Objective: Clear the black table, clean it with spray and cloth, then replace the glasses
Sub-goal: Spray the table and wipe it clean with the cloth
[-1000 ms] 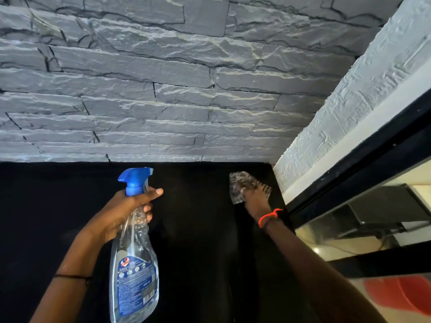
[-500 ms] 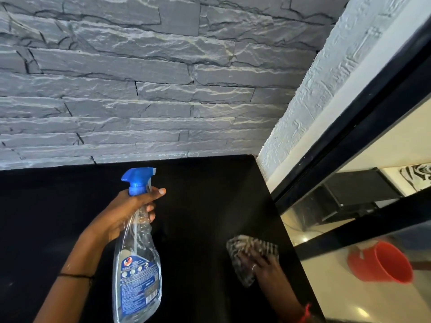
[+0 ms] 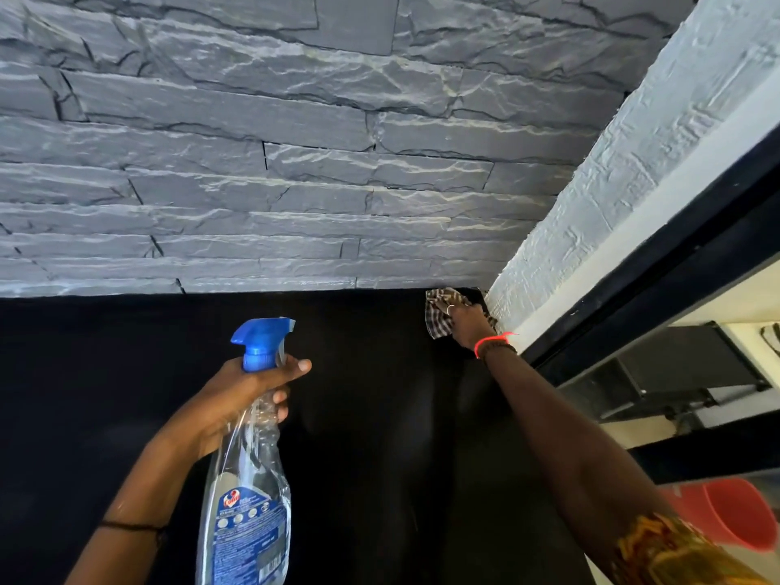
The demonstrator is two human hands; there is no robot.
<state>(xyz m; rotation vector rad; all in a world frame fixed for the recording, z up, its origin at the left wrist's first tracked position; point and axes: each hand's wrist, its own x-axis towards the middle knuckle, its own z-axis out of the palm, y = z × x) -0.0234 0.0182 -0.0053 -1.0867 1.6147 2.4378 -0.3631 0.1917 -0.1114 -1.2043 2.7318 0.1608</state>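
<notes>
Wiping the bench's [image 3: 380, 437] far right corner.
My right hand [image 3: 466, 325] presses the checked cloth [image 3: 437, 314] there; my left hand [image 3: 236, 394], nearer me, grips the upright spray bottle [image 3: 249, 479].

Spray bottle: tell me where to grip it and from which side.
Grip the spray bottle at its narrow neck just under the blue trigger head, coming from the back, opposite the nozzle. The left hand holds it so now: the neck is slim enough to wrap, and the head's overhang probably keeps it from slipping down.
</notes>
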